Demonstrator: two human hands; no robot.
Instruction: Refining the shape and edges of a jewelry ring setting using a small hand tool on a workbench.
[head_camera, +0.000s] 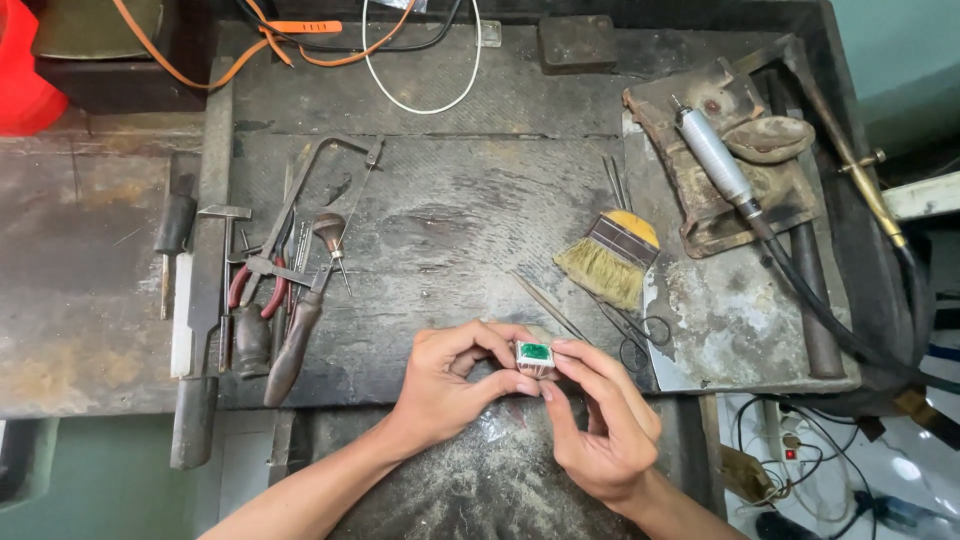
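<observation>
while both hands meet over counter edge, left hand and right hand pinch small silver ring with green stone between fingertips; likely light, rigid, slippery; grip metal sides, not stone

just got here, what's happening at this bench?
A person holds a small silver ring with a green stone between both hands, the left hand and the right hand pinching it by the fingertips over the bench edge. A brush lies just beyond, a rotary handpiece on a pad to the right, and a saw frame, pliers and gravers on the left. None of the tools is in use.
</observation>
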